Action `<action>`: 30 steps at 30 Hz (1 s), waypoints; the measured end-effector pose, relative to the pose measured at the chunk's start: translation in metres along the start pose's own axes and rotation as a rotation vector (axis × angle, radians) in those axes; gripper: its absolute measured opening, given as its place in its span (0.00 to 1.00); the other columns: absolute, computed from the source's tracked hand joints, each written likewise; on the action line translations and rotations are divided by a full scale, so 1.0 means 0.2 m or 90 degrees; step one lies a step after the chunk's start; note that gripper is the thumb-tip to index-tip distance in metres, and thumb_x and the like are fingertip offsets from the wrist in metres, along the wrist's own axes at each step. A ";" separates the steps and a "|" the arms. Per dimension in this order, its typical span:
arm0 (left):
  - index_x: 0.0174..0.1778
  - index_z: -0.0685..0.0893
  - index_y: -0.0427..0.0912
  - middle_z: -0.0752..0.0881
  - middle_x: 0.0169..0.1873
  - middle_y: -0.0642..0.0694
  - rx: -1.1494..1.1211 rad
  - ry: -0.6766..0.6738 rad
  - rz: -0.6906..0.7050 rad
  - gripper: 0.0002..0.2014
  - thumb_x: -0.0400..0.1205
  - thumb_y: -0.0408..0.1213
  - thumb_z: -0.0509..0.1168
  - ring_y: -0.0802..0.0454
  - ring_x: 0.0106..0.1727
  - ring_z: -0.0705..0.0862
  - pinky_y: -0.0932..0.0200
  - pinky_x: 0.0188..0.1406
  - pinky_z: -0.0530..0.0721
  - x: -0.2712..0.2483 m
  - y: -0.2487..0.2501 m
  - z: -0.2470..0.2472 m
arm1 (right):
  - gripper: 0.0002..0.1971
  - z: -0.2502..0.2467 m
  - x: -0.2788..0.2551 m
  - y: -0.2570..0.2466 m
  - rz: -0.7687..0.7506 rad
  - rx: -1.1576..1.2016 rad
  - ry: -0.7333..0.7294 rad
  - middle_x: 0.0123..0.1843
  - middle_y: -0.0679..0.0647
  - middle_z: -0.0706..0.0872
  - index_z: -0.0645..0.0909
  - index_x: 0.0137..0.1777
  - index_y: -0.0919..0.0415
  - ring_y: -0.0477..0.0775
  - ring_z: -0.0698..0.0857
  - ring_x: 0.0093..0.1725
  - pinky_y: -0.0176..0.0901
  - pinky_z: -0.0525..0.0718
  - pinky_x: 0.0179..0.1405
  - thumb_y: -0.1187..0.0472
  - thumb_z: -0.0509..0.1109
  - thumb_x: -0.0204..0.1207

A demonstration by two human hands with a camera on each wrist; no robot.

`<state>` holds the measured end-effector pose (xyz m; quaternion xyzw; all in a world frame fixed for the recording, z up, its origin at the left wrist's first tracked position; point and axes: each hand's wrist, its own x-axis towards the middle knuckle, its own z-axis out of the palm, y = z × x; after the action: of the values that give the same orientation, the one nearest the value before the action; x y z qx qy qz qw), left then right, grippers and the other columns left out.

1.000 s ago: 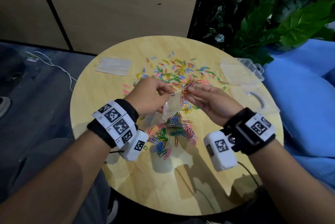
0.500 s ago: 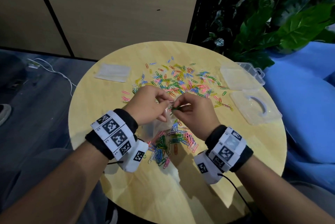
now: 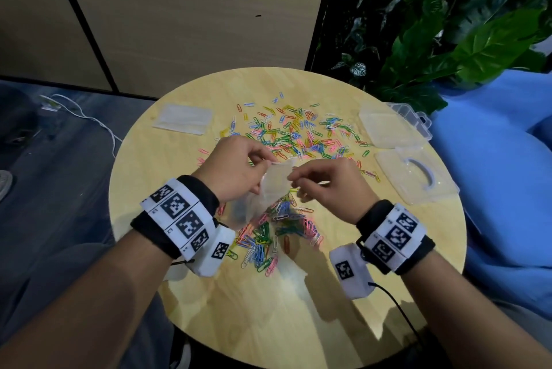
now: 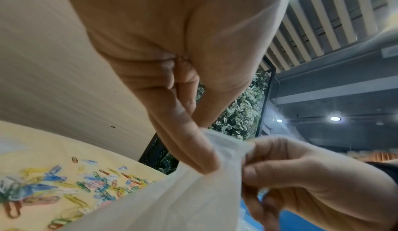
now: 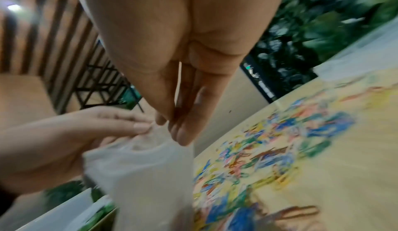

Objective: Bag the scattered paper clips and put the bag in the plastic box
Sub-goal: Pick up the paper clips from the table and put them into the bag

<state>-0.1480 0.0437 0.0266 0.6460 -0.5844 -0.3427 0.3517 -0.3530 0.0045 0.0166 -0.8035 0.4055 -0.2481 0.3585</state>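
Observation:
A small clear plastic bag (image 3: 273, 186) hangs above the round wooden table (image 3: 343, 309), held at its top edge by both hands. My left hand (image 3: 239, 168) pinches the left side of the bag's (image 4: 183, 199) mouth, and my right hand (image 3: 322, 183) pinches the right side of the bag (image 5: 146, 175). Coloured paper clips (image 3: 298, 135) lie scattered across the far half of the table, and a second heap of paper clips (image 3: 268, 237) lies under the bag. The open clear plastic box (image 3: 391, 129) sits at the table's right with its lid (image 3: 415, 177) beside it.
A flat stack of clear bags (image 3: 182, 119) lies at the table's far left. Leafy plants (image 3: 448, 25) stand behind the table on the right, and a blue cushion (image 3: 493, 174) lies to the right. A white cable (image 3: 89, 120) runs over the floor at left.
The right hand, which held a clip at the bag's mouth, has shifted right and now pinches the bag's edge. Both hands have spread the bag's top apart.

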 end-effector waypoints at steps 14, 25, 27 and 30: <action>0.51 0.92 0.41 0.87 0.41 0.45 0.012 0.010 0.024 0.08 0.85 0.30 0.68 0.54 0.27 0.90 0.63 0.27 0.90 0.02 -0.02 -0.05 | 0.45 0.31 -0.10 0.13 0.138 -0.343 -0.196 0.57 0.51 0.70 0.68 0.79 0.49 0.54 0.78 0.54 0.44 0.80 0.58 0.39 0.81 0.63; 0.52 0.92 0.39 0.87 0.41 0.44 0.006 0.005 0.021 0.08 0.85 0.30 0.67 0.56 0.27 0.89 0.64 0.26 0.88 0.02 -0.03 -0.04 | 0.12 0.25 0.02 0.14 0.153 -0.385 -0.169 0.50 0.55 0.91 0.91 0.56 0.55 0.56 0.87 0.50 0.41 0.85 0.52 0.66 0.70 0.77; 0.52 0.92 0.39 0.86 0.40 0.45 0.001 0.005 0.019 0.07 0.85 0.30 0.68 0.55 0.27 0.89 0.62 0.26 0.89 0.02 -0.03 -0.04 | 0.08 0.14 0.03 0.18 0.193 -0.290 -0.137 0.45 0.52 0.93 0.93 0.51 0.54 0.48 0.87 0.42 0.30 0.81 0.46 0.62 0.76 0.74; 0.52 0.92 0.40 0.87 0.39 0.43 0.007 -0.001 0.017 0.07 0.84 0.31 0.68 0.48 0.30 0.91 0.56 0.29 0.92 0.02 -0.03 -0.04 | 0.06 -0.02 0.03 0.21 0.301 0.039 -0.055 0.40 0.55 0.93 0.92 0.48 0.60 0.49 0.88 0.37 0.31 0.86 0.41 0.64 0.80 0.71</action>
<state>-0.1386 0.0397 0.0252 0.6396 -0.5951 -0.3353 0.3527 -0.3723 -0.0192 -0.0121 -0.6847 0.5588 -0.1349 0.4481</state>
